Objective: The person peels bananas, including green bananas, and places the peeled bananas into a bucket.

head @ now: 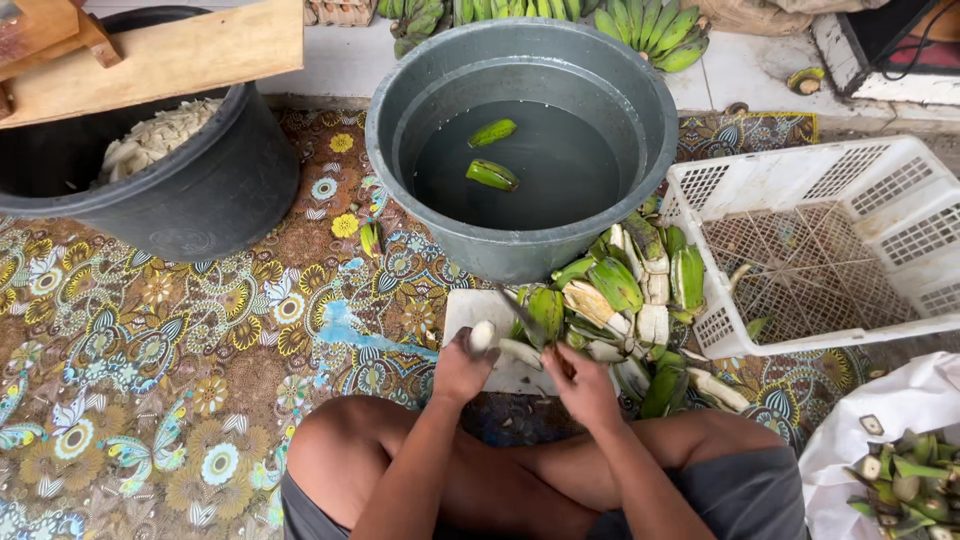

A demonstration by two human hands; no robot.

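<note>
Left hand: our left hand closes round a peeled banana, steadying it on the white board.
Right hand: our right hand grips a knife, blade toward eleven o'clock.
Peels: green peels heaped at two o'clock, beside the grey tub at twelve.

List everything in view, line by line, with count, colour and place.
Tub of water: one, grey, top centre.
Floating bananas: two, green, in the water.
Bucket: one, black, top left, holding pale slices.
Wooden board: one, tan, across the bucket.
Crate: one, white, right.
Peel pile: many, green, between tub and crate.
Banana bunches: several, green, top edge.
Mat: one, floral brown, floor.
White bag: one, bottom right, holding trimmings.
Left hand: holds a peeled banana.
Right hand: grips a knife.
</note>
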